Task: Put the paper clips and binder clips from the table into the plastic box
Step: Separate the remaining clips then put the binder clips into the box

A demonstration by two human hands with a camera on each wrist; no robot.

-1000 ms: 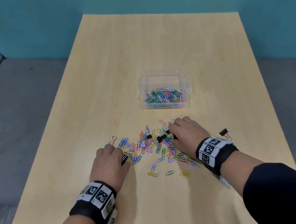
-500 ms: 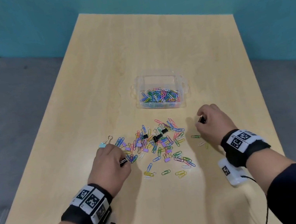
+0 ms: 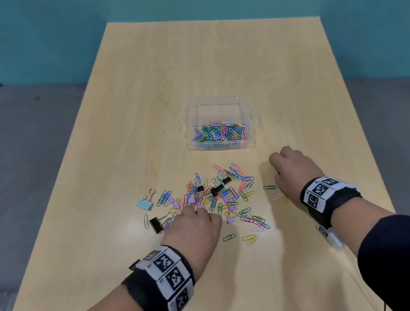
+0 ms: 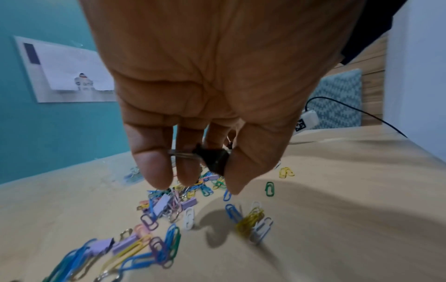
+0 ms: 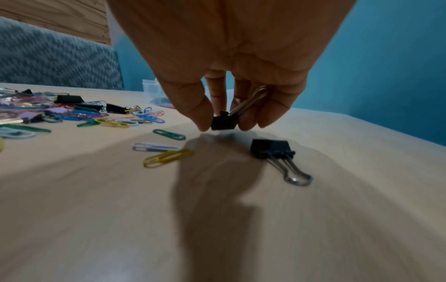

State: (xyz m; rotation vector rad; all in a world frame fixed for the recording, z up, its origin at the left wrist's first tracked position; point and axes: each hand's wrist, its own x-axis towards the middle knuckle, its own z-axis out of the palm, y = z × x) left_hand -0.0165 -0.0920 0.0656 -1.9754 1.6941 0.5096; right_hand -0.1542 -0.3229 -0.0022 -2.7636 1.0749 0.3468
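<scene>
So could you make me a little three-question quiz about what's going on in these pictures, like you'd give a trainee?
1. True or false: the plastic box already has paper clips in it.
2. What does the right hand hold? A) a yellow paper clip B) a black binder clip C) nothing
3. Fill in: the light blue binder clip lies at the ____ edge of the scattered pile, seen from the person.

Key
1. True: coloured clips cover its bottom.
2. B: the fingers pinch a small black binder clip; a second black binder clip lies on the table beside it.
3. Left.
</scene>
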